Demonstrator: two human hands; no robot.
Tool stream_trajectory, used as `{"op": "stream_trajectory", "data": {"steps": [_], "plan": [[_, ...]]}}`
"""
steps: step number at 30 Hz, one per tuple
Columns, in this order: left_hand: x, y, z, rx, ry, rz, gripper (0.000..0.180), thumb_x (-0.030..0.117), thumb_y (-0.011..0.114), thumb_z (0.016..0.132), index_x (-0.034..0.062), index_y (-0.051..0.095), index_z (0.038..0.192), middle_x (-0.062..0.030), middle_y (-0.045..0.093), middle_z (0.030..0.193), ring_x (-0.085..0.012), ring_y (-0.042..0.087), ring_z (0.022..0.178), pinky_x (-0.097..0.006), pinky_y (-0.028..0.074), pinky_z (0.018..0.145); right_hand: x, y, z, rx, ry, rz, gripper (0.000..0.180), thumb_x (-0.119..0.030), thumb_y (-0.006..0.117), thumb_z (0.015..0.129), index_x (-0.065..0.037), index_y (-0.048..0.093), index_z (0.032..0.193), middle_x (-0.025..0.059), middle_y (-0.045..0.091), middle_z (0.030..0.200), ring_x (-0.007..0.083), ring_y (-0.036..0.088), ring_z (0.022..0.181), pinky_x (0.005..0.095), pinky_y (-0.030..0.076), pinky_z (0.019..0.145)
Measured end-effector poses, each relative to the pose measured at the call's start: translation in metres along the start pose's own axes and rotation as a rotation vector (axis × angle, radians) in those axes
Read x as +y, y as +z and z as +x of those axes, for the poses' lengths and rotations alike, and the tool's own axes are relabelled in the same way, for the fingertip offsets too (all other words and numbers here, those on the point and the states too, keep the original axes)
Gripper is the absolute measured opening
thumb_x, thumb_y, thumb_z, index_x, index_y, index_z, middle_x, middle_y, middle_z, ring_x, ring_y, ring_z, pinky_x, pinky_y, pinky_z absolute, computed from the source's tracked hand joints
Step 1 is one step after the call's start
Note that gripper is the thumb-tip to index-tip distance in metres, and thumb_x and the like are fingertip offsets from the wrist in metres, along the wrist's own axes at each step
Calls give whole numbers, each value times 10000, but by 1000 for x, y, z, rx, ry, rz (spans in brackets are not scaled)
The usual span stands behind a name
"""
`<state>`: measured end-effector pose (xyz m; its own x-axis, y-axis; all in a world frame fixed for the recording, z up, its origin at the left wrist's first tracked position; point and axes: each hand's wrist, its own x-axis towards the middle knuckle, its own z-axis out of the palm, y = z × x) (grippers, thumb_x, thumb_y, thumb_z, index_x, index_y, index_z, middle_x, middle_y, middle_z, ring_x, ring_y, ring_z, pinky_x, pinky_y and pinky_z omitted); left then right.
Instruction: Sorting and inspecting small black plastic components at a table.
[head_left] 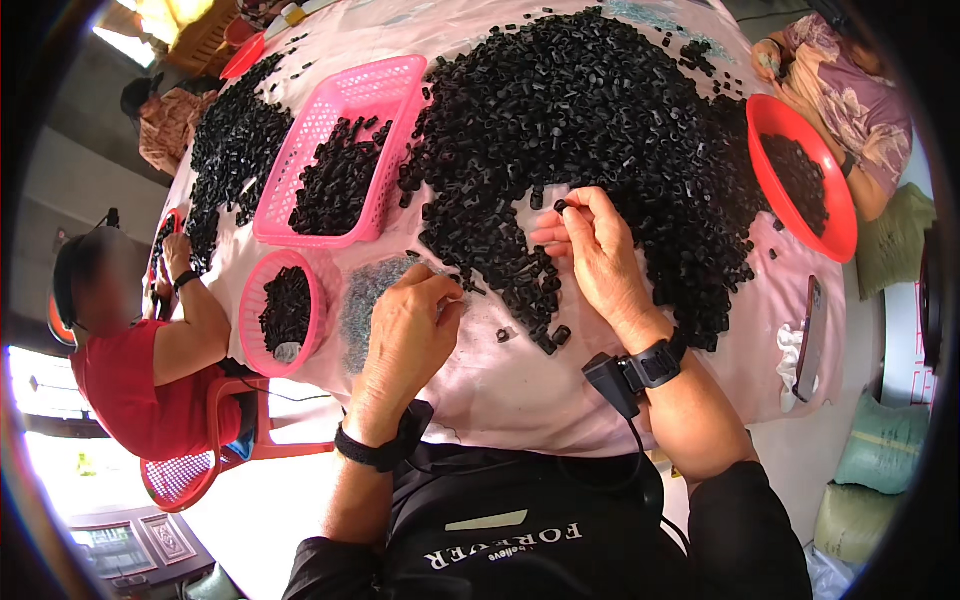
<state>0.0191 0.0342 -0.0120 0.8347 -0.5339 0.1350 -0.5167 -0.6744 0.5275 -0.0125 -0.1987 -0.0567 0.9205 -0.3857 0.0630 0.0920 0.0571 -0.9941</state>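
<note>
A small black plastic piece (561, 206) is pinched between the thumb and index finger of my right hand (603, 255); its other fingers are spread. This hand is over the near edge of a large heap of black plastic pieces (590, 110). My left hand (412, 318) is closed, fingertips together, beside a patch of tiny greyish, see-through bits (362, 300). What its fingers hold, if anything, is hidden. A few loose black pieces (562, 335) lie on the pink cloth between my hands.
A pink basket (283, 215) and a round pink basket (250, 330), both with black pieces, stand left. A red basin (765, 150) and a phone-like dark object (808, 340) are right. People sit around: one in red (130, 385), one in patterned clothes (850, 90), another far left.
</note>
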Motion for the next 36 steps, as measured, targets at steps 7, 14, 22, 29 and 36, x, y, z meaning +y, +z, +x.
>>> {"op": "stream_trajectory", "data": {"steps": [7,14,22,29,36], "plan": [[6,7,0,-51,-3,61,87,25,708,802,25,694,888,-150,653,955,-389,683,848,-474,549,749,-6,-2,-1,-65,-69,-70,115,-105,545,1070,-29,599,1137,73,728,982,108,698,793,253,566,684],[16,0,7,26,61,-71,114,-37,654,882,3,628,986,-152,669,843,-297,682,715,-374,523,662,-13,-2,-5,-274,-3,-52,108,-108,583,1061,-38,639,1121,50,741,924,73,669,732,211,532,629],[44,2,28,121,90,-239,108,-29,660,921,6,627,1018,-116,656,764,-180,680,688,-318,519,648,-14,2,-7,-320,77,18,123,-105,631,1018,-22,680,1095,27,708,860,65,620,678,218,522,643],[49,7,37,183,142,-219,110,-37,669,914,-3,678,1018,-108,701,837,-174,692,723,-306,536,670,-19,2,-8,-376,130,46,133,-112,624,1021,-37,683,1114,28,721,879,52,625,687,203,499,614],[51,11,38,222,147,-232,140,-33,671,914,-1,716,1043,-116,720,878,-175,695,737,-299,545,680,-18,2,-8,-392,183,69,165,-143,613,1043,-33,657,1158,37,746,910,48,658,688,185,475,571]]}}
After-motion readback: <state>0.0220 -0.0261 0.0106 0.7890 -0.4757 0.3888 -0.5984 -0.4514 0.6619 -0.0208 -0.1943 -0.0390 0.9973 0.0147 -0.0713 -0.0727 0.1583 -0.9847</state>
